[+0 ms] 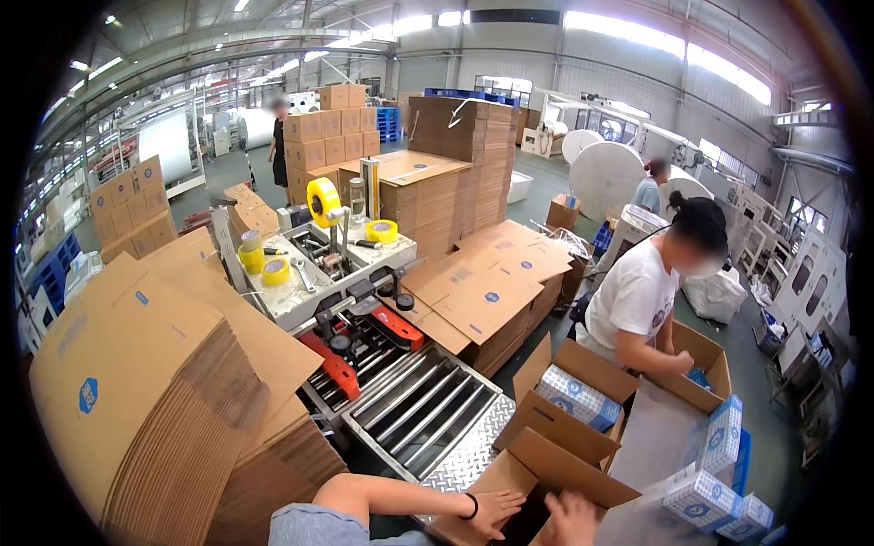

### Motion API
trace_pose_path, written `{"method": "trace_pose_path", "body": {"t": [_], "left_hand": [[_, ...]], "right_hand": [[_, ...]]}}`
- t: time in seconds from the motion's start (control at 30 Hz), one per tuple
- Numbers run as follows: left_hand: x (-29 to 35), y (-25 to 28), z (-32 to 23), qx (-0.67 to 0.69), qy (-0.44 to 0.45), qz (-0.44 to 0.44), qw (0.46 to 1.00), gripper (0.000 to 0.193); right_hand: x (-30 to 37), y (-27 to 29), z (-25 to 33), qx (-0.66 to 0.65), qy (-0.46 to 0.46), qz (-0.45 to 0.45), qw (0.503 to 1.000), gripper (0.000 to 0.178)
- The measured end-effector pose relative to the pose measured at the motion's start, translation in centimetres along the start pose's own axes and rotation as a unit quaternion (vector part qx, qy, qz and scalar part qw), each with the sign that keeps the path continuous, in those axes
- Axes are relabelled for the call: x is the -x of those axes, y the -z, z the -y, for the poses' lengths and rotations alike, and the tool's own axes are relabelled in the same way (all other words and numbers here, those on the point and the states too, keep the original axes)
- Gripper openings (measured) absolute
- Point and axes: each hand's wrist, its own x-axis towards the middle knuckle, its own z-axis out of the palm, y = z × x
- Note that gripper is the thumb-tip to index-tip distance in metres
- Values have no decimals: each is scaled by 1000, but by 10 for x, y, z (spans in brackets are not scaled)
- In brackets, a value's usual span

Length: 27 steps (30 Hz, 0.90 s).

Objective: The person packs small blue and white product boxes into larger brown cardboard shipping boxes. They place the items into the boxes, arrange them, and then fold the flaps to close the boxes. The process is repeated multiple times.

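An open cardboard box (569,470) stands at the lower edge with its flaps raised and a dark inside. My left hand (496,511), a dark band at its wrist, lies on the near left flap with fingers stretched out. Over the same box's opening is my right hand (572,520), slightly blurred, fingers apart and no object visible in it. Just beyond, a second open box (557,420) holds blue-and-white packs (579,398). Whether anything lies in the nearer box is hidden.
A roller conveyor (419,400) with a tape sealer (341,237) runs ahead, its diamond-plate end beside my box. Flat carton stacks (164,391) rise at left. Across the table (660,414), a co-worker (628,291) reaches into another box (706,355). More packs (701,499) lie at right.
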Motion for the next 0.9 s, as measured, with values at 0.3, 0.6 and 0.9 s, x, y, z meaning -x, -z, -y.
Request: {"method": "trace_pose_path", "body": {"t": [0.3,0.6,0.9], "left_hand": [[97,31,-89,77,-126,52,988,77],[18,61,41,-79,38,-217,972,86],[168,-16,158,245,243,-303,888,61]], "right_hand": [[81,-20,25,-134,-90,-86,983,41],[66,-10,-96,-749,-358,-76,553,50],[146,-241,23,-425,-680,156,577,106]]}}
